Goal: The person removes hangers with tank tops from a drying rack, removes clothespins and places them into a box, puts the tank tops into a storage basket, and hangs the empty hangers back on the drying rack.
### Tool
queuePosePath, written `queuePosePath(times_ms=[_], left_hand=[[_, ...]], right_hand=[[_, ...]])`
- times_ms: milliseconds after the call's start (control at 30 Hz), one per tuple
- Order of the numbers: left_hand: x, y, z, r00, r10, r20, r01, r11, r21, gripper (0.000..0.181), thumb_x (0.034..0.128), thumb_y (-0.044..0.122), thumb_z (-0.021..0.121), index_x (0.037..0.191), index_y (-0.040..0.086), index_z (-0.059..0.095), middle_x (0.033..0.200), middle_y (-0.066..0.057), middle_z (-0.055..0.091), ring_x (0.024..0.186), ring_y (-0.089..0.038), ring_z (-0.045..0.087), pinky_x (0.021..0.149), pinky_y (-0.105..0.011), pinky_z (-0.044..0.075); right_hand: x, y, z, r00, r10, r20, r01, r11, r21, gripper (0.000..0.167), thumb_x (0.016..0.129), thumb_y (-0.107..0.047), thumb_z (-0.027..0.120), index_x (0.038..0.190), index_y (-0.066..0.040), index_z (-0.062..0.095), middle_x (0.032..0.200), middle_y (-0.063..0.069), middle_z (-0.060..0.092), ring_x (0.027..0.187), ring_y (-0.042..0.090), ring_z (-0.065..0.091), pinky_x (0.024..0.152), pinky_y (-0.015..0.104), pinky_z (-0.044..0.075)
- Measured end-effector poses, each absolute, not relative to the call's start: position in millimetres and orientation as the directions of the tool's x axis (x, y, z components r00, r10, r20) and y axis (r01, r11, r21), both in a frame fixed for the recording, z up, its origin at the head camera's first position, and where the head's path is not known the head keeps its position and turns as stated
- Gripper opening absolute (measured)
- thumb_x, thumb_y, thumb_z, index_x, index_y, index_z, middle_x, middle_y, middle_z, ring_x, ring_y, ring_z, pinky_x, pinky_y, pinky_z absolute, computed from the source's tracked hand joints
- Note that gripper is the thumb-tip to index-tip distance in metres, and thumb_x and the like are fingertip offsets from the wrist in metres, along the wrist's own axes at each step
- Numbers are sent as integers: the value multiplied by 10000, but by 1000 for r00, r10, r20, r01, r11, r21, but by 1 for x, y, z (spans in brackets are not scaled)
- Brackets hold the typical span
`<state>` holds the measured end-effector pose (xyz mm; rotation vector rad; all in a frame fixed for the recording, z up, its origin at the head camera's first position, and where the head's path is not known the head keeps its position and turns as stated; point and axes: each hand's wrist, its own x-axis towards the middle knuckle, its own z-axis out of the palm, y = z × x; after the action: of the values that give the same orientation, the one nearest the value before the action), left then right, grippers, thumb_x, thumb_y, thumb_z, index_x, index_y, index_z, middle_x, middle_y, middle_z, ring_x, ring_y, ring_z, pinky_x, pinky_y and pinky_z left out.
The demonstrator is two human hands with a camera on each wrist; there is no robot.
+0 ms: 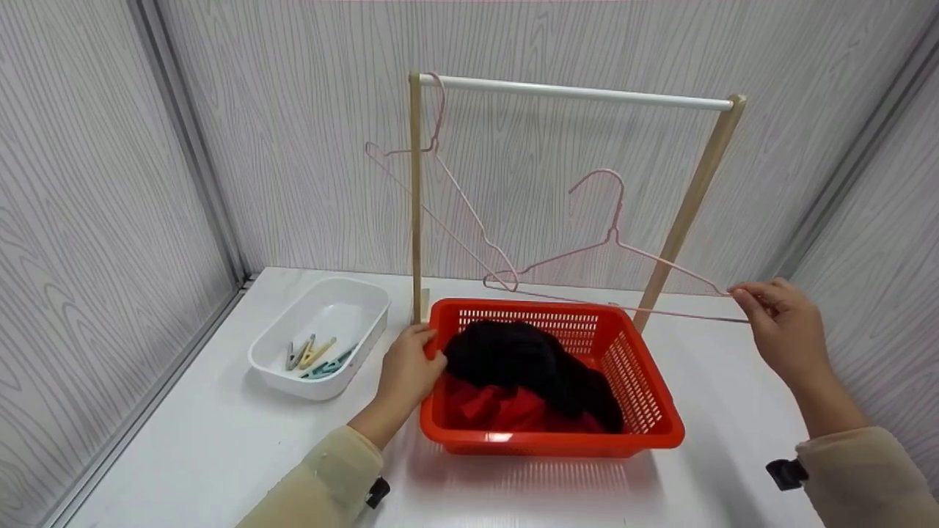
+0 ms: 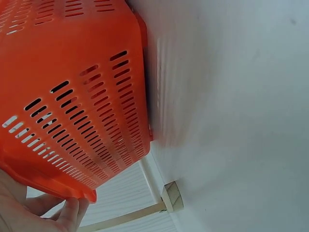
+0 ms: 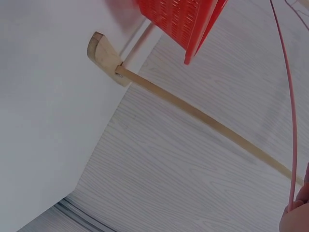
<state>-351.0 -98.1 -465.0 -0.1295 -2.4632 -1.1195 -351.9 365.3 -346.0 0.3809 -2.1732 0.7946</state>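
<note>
My right hand pinches the right end of a pink clothes hanger, holding it in the air above the far right of a red basket. The hanger's hook points up and is apart from the rack bar. My left hand grips the basket's left rim near the back corner; the left wrist view shows its fingers at that rim. Inside the basket lie a black cloth and a red cloth, bunched up. At the right wrist view's edge, the right hand is partly cut off.
Behind the basket stands a wooden rack with a white bar. A second pink hanger hangs at its left end. To the left, a white tray holds several clothespins. Wood-grain walls enclose the white table.
</note>
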Motion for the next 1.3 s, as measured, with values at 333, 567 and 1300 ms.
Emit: queuePosePath(times_ms=[333, 567, 1300], left_hand=[[-352, -98, -465, -904, -97, 417, 246, 678, 692, 386, 836, 64, 665, 1189, -90, 681, 1295, -184, 617, 1209, -357, 587, 1025, -466, 466], [-351, -95, -462, -898, -75, 433, 269, 686, 676, 371, 845, 53, 668, 1178, -110, 675, 1279, -199, 619, 1194, -367, 595, 1017, -468, 474], [-351, -97, -462, -904, -86, 419, 254, 679, 689, 371, 848, 53, 672, 1183, -105, 674, 1287, -200, 613, 1202, -367, 589, 1031, -468, 463]], right_hand=[[-383, 337, -337, -594, 78, 800, -459, 784, -418, 157, 968, -67, 652, 977, 61, 742, 891, 161, 663, 831, -42, 438, 711, 148, 353], [-394, 318, -331, -587, 150, 796, -428, 776, -462, 201, 994, -118, 624, 1002, 44, 743, 925, 160, 645, 851, 29, 441, 751, 179, 342], [-415, 286, -313, -529, 251, 811, -445, 731, -517, 192, 984, -69, 624, 1024, 86, 730, 954, 227, 640, 844, 97, 461, 768, 193, 354]])
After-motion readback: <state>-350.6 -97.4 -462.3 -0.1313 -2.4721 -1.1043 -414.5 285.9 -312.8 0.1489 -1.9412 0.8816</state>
